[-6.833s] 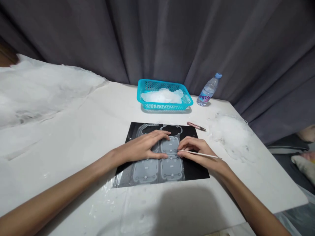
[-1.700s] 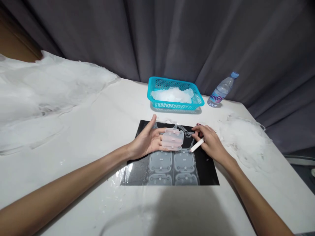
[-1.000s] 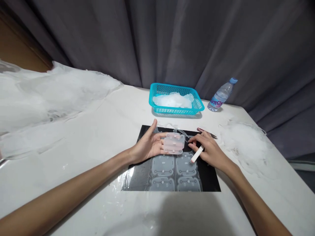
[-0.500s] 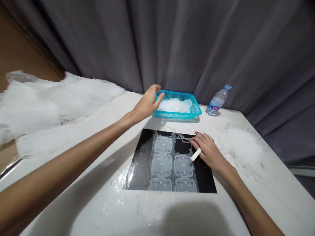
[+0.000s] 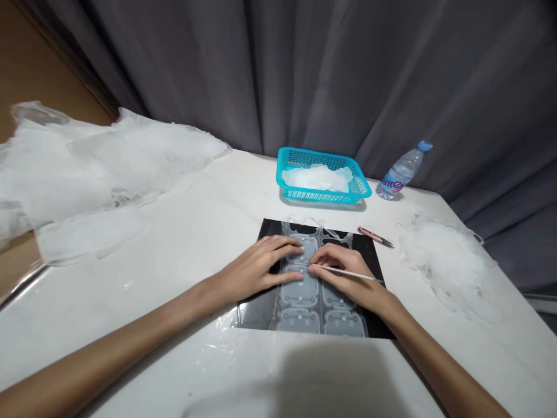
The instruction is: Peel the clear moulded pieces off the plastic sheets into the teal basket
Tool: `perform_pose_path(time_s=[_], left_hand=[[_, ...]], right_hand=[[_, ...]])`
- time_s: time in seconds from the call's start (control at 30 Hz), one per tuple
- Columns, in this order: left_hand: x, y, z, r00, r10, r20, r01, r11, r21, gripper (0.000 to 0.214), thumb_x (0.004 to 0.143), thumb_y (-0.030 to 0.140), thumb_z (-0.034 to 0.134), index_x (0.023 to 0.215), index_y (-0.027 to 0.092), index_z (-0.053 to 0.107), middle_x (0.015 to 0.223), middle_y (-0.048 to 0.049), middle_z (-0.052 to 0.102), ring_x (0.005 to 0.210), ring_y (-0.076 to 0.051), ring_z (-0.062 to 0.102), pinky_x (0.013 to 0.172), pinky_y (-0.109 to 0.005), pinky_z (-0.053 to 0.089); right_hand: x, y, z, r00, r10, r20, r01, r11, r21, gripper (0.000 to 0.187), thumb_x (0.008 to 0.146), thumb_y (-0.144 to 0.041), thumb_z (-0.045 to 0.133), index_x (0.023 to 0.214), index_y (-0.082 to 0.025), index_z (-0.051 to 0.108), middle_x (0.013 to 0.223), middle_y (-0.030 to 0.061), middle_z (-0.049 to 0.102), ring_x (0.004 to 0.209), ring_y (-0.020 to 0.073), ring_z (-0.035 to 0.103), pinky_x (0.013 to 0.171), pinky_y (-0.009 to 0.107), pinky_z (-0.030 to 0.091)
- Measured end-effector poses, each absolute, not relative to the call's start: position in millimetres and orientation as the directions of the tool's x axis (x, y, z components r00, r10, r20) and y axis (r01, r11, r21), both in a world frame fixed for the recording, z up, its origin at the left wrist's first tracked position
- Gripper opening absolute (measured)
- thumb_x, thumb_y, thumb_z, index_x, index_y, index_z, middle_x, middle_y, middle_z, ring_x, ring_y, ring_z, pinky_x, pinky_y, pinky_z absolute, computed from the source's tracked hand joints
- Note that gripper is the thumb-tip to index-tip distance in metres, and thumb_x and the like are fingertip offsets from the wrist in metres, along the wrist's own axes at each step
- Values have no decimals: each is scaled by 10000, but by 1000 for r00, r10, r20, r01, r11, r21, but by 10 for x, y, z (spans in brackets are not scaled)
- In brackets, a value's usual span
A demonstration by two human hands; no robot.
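A clear plastic sheet of rounded-square pieces [image 5: 300, 294] lies over a black board [image 5: 256, 310]. My left hand [image 5: 265, 261] rests on the sheet's upper left piece, fingers stretched out and a little apart. My right hand [image 5: 348, 270] is closed in a pinch round a slim white-handled tool [image 5: 359, 274]. Its tip is by the strip between the two columns of pieces, close to the left fingertips; I cannot make the tip out. In the upper part of the right column, the black board shows through cut-out outlines.
A blue basket [image 5: 322, 195] behind the board holds clear, whitish pieces [image 5: 317, 177]. A water bottle [image 5: 402, 173] stands to its right. Pink-handled snips [image 5: 375, 237] lie by the board's upper right corner. Piles of filmy plastic lie left [image 5: 108, 157] and right [image 5: 452, 261].
My left hand has come back from the basket down onto the sheet. My right hand has moved to the middle of the sheet, turning the white tool, and the snips now show uncovered.
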State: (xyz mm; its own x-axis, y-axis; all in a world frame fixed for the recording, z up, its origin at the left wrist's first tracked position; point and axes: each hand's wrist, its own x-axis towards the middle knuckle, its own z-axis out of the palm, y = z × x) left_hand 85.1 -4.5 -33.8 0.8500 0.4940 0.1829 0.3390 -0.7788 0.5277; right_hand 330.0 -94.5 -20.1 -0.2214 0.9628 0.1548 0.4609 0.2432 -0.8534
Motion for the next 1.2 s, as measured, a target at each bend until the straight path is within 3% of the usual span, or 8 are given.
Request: perform_pose_path(time_s=[0.47, 0.67, 0.83, 0.97, 1.1, 1.2], left_hand=[[860, -72, -363, 834, 495, 243, 306, -782, 543, 463, 977, 540, 659, 1332, 244, 653, 1451, -117, 620, 1309, -328, 593, 1087, -505, 452], [862, -83, -373, 837, 484, 255, 291, -788, 543, 448, 993, 536, 633, 1334, 246, 631, 1462, -105, 611, 1371, -310, 553, 1228, -549, 317], [862, -84, -374, 829, 500, 250, 272, -751, 601, 464, 979, 545, 653, 1349, 267, 636, 1462, -93, 614, 1374, -315, 557, 1236, -547, 317], [861, -90, -387, 818, 525, 237, 294, -734, 612, 517, 968, 555, 665, 1397, 272, 602, 1488, -106, 596, 1384, -331, 543, 1179, -523, 397], [870, -130, -382, 814, 523, 254, 317, -766, 560, 512, 985, 569, 630, 1397, 272, 569, 1501, -104, 588, 1366, -331, 552, 1130, -505, 433], [870, -200, -352, 791, 508, 342, 347, -832, 433, 427, 1004, 563, 601, 1243, 211, 634, 1326, -127, 678, 1212, -320, 631, 1017, -474, 492]], right_hand=[[3224, -943, -186, -331, 925, 185, 499, 339, -797, 135, 1055, -320, 572, 1008, -241, 672, 1025, 40, 720, 942, 200, 695, 880, 342, 554], [3290, -1007, -76, -397, 901, 175, 598, 399, -695, 158, 1085, -268, 492, 1047, -233, 641, 1038, 62, 701, 964, 206, 682, 908, 355, 538], [3353, -1034, -109, -313, 928, 202, 563, 352, -748, 141, 1064, -310, 546, 1008, -243, 656, 1048, 56, 723, 964, 212, 703, 900, 351, 556], [3297, -1013, -122, -349, 916, 199, 540, 370, -756, 135, 1066, -307, 543, 1033, -247, 660, 1068, 52, 729, 1003, 213, 703, 941, 363, 558], [3253, -1006, -127, -381, 897, 226, 557, 418, -718, 132, 1077, -278, 521, 1069, -249, 649, 1061, 58, 713, 1012, 209, 692, 943, 360, 557], [3241, -998, -198, -424, 861, 281, 592, 498, -634, 141, 1082, -250, 506, 1104, -235, 644, 1064, 74, 701, 1025, 210, 681, 952, 357, 552]])
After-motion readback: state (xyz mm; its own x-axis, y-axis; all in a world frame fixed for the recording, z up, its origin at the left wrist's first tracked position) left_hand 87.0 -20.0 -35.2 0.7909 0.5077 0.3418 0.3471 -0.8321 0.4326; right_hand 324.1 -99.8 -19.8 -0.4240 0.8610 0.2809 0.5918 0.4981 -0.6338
